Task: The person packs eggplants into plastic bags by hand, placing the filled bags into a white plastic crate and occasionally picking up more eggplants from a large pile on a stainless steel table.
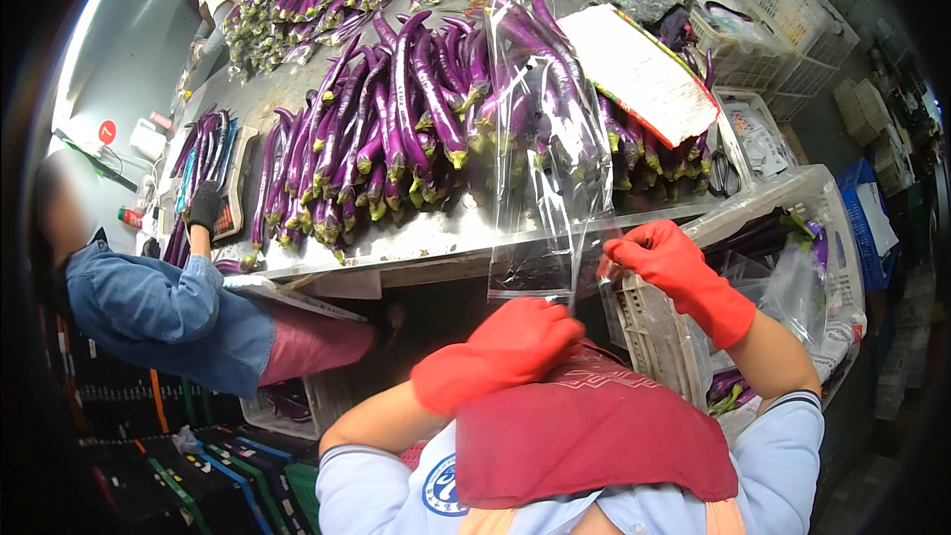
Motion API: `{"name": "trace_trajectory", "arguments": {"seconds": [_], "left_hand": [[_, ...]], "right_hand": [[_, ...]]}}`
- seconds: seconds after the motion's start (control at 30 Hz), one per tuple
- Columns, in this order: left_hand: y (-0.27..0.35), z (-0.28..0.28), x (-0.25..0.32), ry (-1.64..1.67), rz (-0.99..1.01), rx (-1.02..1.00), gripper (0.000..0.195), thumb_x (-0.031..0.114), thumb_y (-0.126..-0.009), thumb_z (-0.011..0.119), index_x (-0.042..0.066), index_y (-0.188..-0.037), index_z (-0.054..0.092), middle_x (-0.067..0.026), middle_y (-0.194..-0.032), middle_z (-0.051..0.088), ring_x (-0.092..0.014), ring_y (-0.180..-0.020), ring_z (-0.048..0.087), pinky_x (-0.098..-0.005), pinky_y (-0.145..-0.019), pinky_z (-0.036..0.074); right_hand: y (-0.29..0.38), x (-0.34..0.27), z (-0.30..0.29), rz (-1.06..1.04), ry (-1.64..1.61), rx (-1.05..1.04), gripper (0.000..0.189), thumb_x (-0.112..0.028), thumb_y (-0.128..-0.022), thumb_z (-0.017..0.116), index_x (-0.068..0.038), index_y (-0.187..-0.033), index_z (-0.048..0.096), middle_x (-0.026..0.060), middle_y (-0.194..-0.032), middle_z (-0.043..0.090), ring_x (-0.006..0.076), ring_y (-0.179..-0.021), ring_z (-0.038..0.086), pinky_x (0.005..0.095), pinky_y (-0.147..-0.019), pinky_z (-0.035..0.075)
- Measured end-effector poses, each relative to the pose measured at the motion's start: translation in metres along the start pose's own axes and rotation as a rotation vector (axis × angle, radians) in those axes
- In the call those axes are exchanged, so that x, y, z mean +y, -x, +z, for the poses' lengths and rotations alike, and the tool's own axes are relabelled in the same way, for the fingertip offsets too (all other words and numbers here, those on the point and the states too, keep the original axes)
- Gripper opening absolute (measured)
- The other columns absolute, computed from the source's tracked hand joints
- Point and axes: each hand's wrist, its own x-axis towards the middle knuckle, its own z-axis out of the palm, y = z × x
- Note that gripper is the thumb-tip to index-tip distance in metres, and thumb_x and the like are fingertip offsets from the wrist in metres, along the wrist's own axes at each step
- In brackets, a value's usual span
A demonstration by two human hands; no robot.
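A long clear plastic bag (550,238) stretches from my hands up over the table edge. My left hand (505,345), in a red rubber glove, is closed at the bag's near end, close to my dark red apron (594,431). In a matching glove, my right hand (672,267) pinches the plastic at the right side with thumb and fingers. Purple eggplants (416,104) with green stem ends lie piled behind the bag. More of them show through the film; whether any are inside it I cannot tell.
Bagged eggplants (312,0) lie along the back of the metal table (461,227). Right, scissors (721,172) sit near a cardboard piece (639,67). A plastic-lined crate (661,334) stands beside me. Left, a co-worker's gloved hand (206,206) touches eggplants by a tray (236,186).
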Motion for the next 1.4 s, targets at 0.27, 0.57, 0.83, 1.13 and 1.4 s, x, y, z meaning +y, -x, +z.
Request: {"name": "trace_trajectory", "arguments": {"seconds": [0.27,0.57,0.83,1.13,1.4], "left_hand": [[0.253,0.019,-0.129,0.824,-1.223,0.573,0.022,0.025,-0.086,0.061,0.004,-0.086,0.057,-0.003,-0.078,0.057,-0.013,-0.068,0.055,-0.0264,-0.061,0.046],[0.186,-0.013,-0.115,-0.294,-1.12,-0.211,0.029,0.03,-0.077,0.061,0.007,-0.094,0.065,-0.0176,-0.102,0.061,-0.034,-0.092,0.058,-0.0422,-0.077,0.047],[0.025,-0.044,-0.124,-0.752,-0.054,0.402,0.083,0.035,-0.069,0.071,0.015,-0.136,0.028,-0.0218,-0.144,0.025,-0.039,-0.134,0.023,-0.0564,-0.109,0.014],[-0.053,-0.08,-0.125,0.628,-0.019,-0.015,0.051,0.041,-0.092,0.047,0.01,-0.132,0.045,-0.0146,-0.126,0.053,-0.027,-0.119,0.049,-0.0359,-0.102,0.036],[-0.079,-0.097,-0.137,1.432,-0.278,0.42,0.051,0.036,-0.094,0.046,-0.003,-0.127,0.043,-0.0121,-0.126,0.051,-0.026,-0.107,0.057,-0.0378,-0.088,0.048]], "right_hand": [[0.009,-0.003,-0.011,0.141,0.107,0.009,0.025,-0.028,-0.081,0.066,-0.004,-0.076,0.072,-0.0048,-0.06,0.056,0.0032,-0.057,0.043,0.0222,-0.053,0.034],[0.014,-0.005,-0.057,-0.18,0.335,-0.122,0.042,-0.038,-0.088,0.057,-0.001,-0.106,0.065,0.0107,-0.096,0.066,0.0173,-0.089,0.06,0.0286,-0.082,0.044],[-0.049,-0.02,-0.051,-0.988,1.569,0.255,0.088,-0.031,-0.065,0.072,-0.019,-0.142,0.029,0.0188,-0.15,0.013,0.0353,-0.139,0.011,0.0545,-0.109,0.009],[-0.092,-0.038,-0.041,-0.729,0.307,-0.165,0.022,-0.024,-0.09,0.056,-0.003,-0.088,0.064,0.0071,-0.077,0.065,0.0175,-0.073,0.064,0.0296,-0.067,0.049],[-0.088,-0.101,-0.043,-0.498,0.083,-0.191,0.048,-0.016,-0.085,0.054,0.002,-0.129,0.044,0.0131,-0.119,0.056,0.0195,-0.109,0.054,0.0298,-0.092,0.042]]}}
